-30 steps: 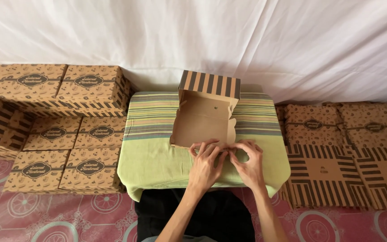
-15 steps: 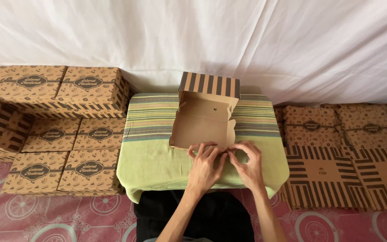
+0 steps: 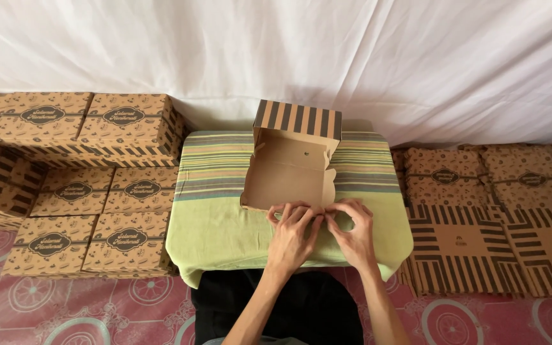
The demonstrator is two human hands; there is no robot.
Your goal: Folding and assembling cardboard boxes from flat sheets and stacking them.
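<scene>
Both hands, left hand & right hand, clamped on open box front edge, striped tablecloth, white sheet bkgd.

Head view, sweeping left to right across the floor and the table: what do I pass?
Stacks of closed brown boxes → table with striped green cloth → left hand → right hand, both at the near edge of the open cardboard box → flat unfolded boxes on the right.
</scene>
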